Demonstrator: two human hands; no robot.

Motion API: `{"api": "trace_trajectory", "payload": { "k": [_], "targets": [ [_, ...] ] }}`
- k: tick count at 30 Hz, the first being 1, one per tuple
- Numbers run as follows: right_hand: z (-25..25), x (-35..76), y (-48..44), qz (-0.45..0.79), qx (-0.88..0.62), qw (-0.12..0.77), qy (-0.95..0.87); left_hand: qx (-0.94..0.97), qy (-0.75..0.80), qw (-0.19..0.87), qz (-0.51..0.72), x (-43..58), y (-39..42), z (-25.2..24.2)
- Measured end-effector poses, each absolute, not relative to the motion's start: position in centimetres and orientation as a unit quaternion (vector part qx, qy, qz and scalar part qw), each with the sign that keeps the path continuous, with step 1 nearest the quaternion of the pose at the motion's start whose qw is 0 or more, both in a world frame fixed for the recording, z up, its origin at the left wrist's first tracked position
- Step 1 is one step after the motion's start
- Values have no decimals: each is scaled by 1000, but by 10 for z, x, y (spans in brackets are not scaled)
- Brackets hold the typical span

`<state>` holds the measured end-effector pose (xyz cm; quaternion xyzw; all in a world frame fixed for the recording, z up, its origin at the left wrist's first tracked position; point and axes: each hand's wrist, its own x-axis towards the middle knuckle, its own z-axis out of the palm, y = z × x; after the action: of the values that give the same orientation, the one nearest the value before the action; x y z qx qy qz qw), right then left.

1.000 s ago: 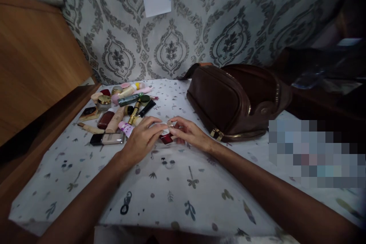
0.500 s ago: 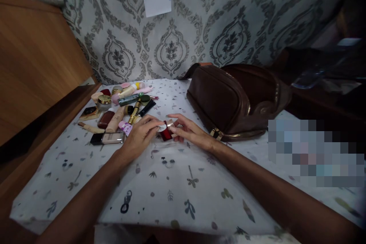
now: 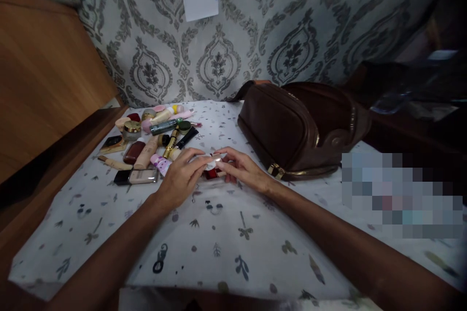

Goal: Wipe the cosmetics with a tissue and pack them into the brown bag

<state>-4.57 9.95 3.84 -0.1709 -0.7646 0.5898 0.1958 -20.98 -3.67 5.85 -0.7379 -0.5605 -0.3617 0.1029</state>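
Observation:
My left hand pinches a small white wipe, perhaps a cotton pad, against the top of a small red cosmetic bottle. From the right, my right hand grips that bottle at its shiny pinkish top, its fingers closed round it. Both hands meet just over the patterned cloth, and fingers and wipe hide part of the bottle. Close beyond my left hand lie a purple-and-white tube and a black tube.
Several cosmetics crowd the left, among them a foundation bottle, a gold-lidded jar and a green bottle. A brown leather bag stands open at right on the printed tablecloth. Patterned wallpaper rises behind.
My hands have come closer together. The wipe has moved right over the red bottle's top, covering more of it, and my right fingers have curled in tighter. The cosmetics and bag stay put.

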Motion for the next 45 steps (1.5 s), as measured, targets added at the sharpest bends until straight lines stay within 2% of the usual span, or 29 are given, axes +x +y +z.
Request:
{"api": "trace_trajectory", "payload": {
  "k": [8,21,30,45],
  "targets": [
    [45,-46,96,555,-208,186,-784,-754,-545,136,-341,-208,-37,59],
    [46,-49,100,541,-271,126,-786,-739,-551,75,-380,-216,-34,54],
    [42,-39,115,660,-115,76,-738,-723,-563,39,-399,-216,-33,57],
    [45,-42,105,609,-151,118,-769,-733,-554,93,-383,-209,-36,59]
  ]
}}
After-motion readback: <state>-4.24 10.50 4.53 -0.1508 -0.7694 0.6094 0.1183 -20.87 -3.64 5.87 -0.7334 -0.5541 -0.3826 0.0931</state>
